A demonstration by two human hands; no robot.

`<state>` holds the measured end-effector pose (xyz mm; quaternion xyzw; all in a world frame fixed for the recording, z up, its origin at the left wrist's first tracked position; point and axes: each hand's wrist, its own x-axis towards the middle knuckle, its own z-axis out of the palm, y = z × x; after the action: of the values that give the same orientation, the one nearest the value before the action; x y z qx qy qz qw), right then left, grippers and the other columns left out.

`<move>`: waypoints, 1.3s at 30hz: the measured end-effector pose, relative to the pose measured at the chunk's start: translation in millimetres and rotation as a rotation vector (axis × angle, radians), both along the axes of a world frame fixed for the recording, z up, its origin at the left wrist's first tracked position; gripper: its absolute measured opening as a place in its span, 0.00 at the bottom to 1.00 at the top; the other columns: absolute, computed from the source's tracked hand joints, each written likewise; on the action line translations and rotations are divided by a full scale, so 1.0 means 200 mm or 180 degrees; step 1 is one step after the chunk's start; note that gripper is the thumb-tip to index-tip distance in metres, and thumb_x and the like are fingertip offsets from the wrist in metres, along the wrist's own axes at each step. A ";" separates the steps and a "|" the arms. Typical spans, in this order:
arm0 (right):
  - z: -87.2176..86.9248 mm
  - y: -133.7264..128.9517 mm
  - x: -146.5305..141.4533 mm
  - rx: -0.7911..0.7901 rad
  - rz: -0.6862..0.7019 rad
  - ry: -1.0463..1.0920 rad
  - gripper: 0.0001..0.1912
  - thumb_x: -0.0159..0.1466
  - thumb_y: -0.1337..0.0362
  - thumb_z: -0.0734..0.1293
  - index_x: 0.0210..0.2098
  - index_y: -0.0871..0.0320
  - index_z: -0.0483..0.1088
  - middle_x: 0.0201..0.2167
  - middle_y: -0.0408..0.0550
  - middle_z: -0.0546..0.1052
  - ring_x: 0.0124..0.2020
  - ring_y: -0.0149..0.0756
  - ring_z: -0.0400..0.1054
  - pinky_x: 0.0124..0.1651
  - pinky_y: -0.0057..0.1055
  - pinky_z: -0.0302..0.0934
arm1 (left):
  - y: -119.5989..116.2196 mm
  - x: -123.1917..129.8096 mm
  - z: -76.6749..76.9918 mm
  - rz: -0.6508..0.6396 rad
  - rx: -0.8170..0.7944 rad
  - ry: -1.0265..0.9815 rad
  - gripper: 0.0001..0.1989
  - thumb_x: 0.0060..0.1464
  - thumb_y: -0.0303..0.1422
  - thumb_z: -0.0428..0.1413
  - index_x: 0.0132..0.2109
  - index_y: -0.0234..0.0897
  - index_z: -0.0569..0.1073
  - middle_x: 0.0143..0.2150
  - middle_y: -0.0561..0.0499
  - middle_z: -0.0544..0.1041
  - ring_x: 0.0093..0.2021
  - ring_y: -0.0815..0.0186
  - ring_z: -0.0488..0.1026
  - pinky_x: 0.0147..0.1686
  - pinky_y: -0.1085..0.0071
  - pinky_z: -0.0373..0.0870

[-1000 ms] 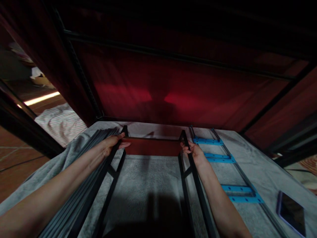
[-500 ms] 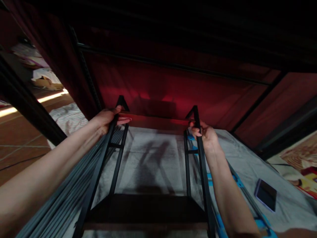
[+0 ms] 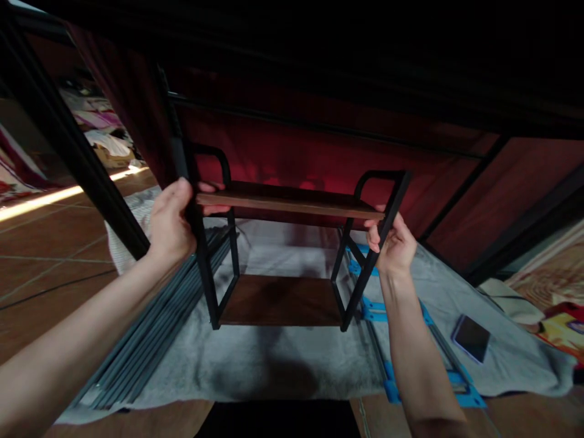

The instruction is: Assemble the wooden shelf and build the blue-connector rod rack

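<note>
A small two-tier shelf rack (image 3: 285, 199) with black metal side frames and dark brown boards is in front of me. My left hand (image 3: 176, 219) is closed around its left frame, fingers lying over and under the end of the upper board. On the other side my right hand (image 3: 393, 240) grips the right frame just below that board. The lower board (image 3: 280, 301) sits near the grey cloth; whether the feet touch the cloth I cannot tell.
The grey cloth (image 3: 255, 365) carries a bundle of grey rods (image 3: 150, 328) on the left. Blue-cornered frame pieces (image 3: 376, 310) and a phone (image 3: 472, 337) lie on the right. A dark red curtain (image 3: 292, 140) hangs behind, and a dark post (image 3: 77, 140) slants at the left.
The rack has swung from tipped towards me to nearly upright, its lower end moving away and the upper board rising in view. Both hands stay on its frames.
</note>
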<state>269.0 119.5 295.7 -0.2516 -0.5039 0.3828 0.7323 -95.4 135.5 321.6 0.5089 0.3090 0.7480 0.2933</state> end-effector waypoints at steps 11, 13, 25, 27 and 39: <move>-0.24 -0.19 -0.04 -0.0225 -0.0282 -0.0049 0.16 0.63 0.51 0.61 0.41 0.54 0.71 0.23 0.45 0.76 0.12 0.28 0.56 0.14 0.25 0.45 | -0.28 0.02 -0.26 0.0701 0.0668 0.0112 0.19 0.62 0.37 0.46 0.34 0.36 0.79 0.40 0.46 0.82 0.47 0.55 0.78 0.60 0.53 0.65; -0.27 -0.21 -0.04 -0.0174 -0.0262 0.0002 0.15 0.63 0.53 0.60 0.40 0.54 0.71 0.22 0.45 0.76 0.12 0.28 0.56 0.14 0.25 0.45 | -0.30 0.02 -0.28 0.0707 0.0686 0.0095 0.19 0.62 0.37 0.46 0.34 0.37 0.79 0.39 0.46 0.83 0.47 0.54 0.78 0.60 0.52 0.66; -0.41 -0.35 -0.01 -0.0179 -0.0470 0.0375 0.15 0.64 0.52 0.63 0.44 0.53 0.73 0.25 0.41 0.70 0.20 0.34 0.67 0.23 0.32 0.61 | -0.36 0.00 -0.43 0.0563 0.1279 -0.0024 0.22 0.64 0.35 0.44 0.41 0.30 0.82 0.43 0.41 0.83 0.47 0.51 0.78 0.58 0.49 0.65; -0.41 -0.35 -0.01 -0.0249 -0.0454 0.0349 0.13 0.65 0.53 0.64 0.44 0.51 0.72 0.27 0.40 0.70 0.22 0.33 0.68 0.27 0.33 0.64 | -0.38 0.00 -0.43 0.0578 0.1149 -0.0018 0.19 0.62 0.34 0.47 0.43 0.31 0.82 0.46 0.41 0.82 0.50 0.52 0.77 0.61 0.50 0.64; -0.46 -0.39 0.10 -0.0237 -0.1419 -0.0265 0.14 0.63 0.52 0.70 0.43 0.53 0.73 0.40 0.45 0.74 0.43 0.36 0.69 0.50 0.35 0.62 | -0.47 -0.07 -0.44 0.0645 0.0158 -0.0591 0.13 0.54 0.42 0.60 0.41 0.38 0.81 0.44 0.46 0.82 0.46 0.58 0.77 0.55 0.60 0.70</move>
<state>289.9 41.7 203.2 -0.3992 -0.4512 0.2191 0.7675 -109.8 41.3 232.8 0.4109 0.3117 0.8250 0.2310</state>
